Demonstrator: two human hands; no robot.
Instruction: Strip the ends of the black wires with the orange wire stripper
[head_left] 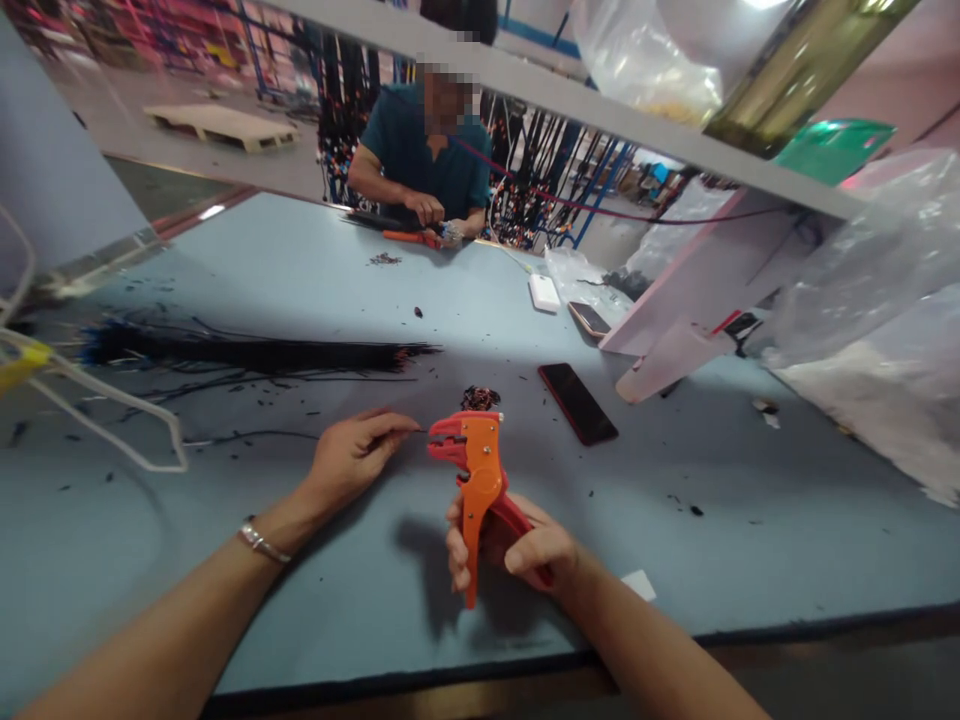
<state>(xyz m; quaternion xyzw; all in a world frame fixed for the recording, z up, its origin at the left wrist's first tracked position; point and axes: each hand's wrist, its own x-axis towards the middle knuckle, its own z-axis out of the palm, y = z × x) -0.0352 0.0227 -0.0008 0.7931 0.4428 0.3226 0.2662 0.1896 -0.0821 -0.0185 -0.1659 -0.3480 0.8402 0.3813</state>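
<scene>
Between the thumb and fingers of my left hand (361, 450) is pinched a thin black wire (259, 435), which trails left over the table. Its short end points at the jaws of an orange and red wire stripper (480, 470). My right hand (517, 545) is wrapped round the stripper's handles, holding the tool upright with its jaws facing left. The jaws look parted, and whether the wire tip touches them is too small to tell. Just behind the tool's head lies a small pile of scraps (480, 398). A long bundle of black wires (300, 355) lies beyond my left hand.
A dark phone (577, 402) lies right of the scraps, with another phone (589, 319) and a white box (544, 292) farther back. A white wire rack (135, 455) stands left. Across the table (712, 560) a person (427, 160) holds another orange tool.
</scene>
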